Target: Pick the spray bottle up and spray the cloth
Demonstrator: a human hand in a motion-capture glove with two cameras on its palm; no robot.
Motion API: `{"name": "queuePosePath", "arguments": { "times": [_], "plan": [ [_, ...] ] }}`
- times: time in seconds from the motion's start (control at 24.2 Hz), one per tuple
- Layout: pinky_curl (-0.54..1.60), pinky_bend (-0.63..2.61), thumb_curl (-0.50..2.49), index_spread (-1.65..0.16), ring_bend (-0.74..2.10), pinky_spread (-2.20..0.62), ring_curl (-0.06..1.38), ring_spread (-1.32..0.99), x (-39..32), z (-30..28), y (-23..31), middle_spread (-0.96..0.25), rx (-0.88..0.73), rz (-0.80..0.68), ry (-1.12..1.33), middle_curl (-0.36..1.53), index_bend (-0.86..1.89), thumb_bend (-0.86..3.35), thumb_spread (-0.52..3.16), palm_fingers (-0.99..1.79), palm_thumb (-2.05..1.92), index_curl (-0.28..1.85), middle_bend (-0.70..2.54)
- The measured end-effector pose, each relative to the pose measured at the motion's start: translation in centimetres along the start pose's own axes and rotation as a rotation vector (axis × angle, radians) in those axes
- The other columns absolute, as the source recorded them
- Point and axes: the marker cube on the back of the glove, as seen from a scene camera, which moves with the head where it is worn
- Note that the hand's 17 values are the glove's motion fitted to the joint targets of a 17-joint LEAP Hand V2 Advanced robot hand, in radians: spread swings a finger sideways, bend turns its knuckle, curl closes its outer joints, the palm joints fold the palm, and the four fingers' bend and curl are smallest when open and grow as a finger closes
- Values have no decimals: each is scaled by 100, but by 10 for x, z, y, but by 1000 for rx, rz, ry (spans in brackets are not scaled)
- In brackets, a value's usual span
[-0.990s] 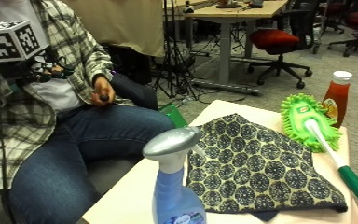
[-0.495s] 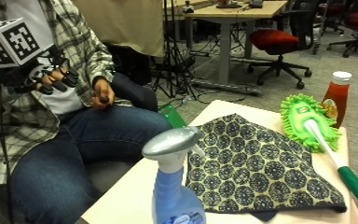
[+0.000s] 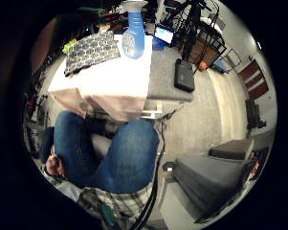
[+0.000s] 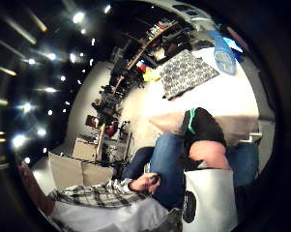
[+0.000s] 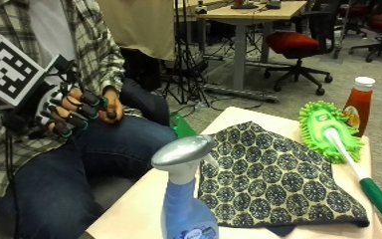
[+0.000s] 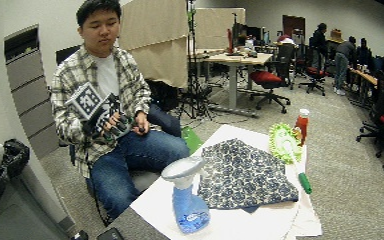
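Spray bottle (image 5: 186, 199): blue, silver head, upright at the table's (image 5: 144, 209) near edge, just beside the cloth (image 5: 277, 184). Outside view: gloved right hand (image 5: 72, 112) raised over the person's lap, well apart from the bottle, fingers loosely curled, holding nothing; green duster (image 5: 333, 137) and red sauce bottle (image 5: 358, 102) beyond the cloth. Wide outside view: same layout, bottle (image 6: 185, 202) untouched. Little-finger palm view: bottle (image 3: 132, 33) beside cloth (image 3: 91, 50), jeans below. Thumb palm view: cloth (image 4: 186, 72), bottle (image 4: 225, 58).
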Motion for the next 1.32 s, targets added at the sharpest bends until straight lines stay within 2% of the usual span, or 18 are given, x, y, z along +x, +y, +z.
{"name": "queuePosePath", "arguments": {
  "times": [0.25,0.45,0.66,0.78,0.95,1.32],
  "plan": [
    [28,25,41,-21,44,20,28,2,61,10,-85,3,36,5,-246,31,14,19,115,49,72,25,25],
    [30,27,44,-21,44,18,30,0,117,44,-162,3,205,84,-482,31,15,18,113,48,77,26,20],
    [31,26,46,-21,43,17,30,0,147,57,-218,2,296,146,-740,32,16,17,109,50,84,27,20],
    [31,23,48,-21,42,16,30,-1,156,58,-241,1,318,177,-859,33,20,17,105,58,89,29,21],
    [27,13,50,-22,45,15,31,-5,154,60,-263,-2,311,149,-896,36,19,15,100,73,92,31,28],
    [30,24,53,-25,48,9,35,-11,144,66,-294,-7,185,50,-962,38,13,9,86,95,99,31,28]
  ]
}}
